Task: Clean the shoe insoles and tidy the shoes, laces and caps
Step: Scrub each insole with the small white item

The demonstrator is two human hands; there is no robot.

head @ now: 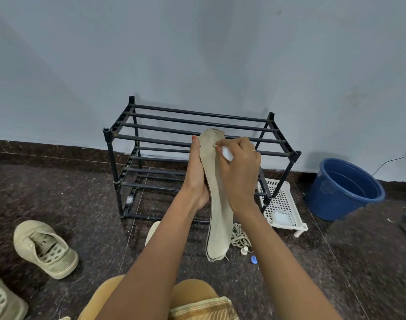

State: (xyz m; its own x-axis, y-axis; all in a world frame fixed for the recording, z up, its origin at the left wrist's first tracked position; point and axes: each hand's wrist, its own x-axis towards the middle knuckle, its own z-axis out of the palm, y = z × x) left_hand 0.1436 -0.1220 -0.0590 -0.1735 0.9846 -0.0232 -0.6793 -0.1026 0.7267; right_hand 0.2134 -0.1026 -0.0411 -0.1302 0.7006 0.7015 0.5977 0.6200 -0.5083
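Scrubbing near the toe end, the right hand (pixel 240 174) grips a small white tool (pixel 227 154) while the left hand (pixel 196 172) holds the insole (pixel 217 204) upright before the shoe rack (pixel 197 125). Short, firm strokes against that backing should work best.

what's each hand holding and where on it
Left hand holds the insole by its upper half; right hand grips a small white object near its tip.

The dark speckled floor (pixel 58 192) carries a black rack (pixel 116 182) at centre, a blue bucket (pixel 331 204) at three o'clock and a white tray (pixel 285 204) at four. The laces (pixel 240 236), a white cap (pixel 244 251) and a blue cap (pixel 254 259) lie at five, and two shoes (pixel 46 249) at eight.
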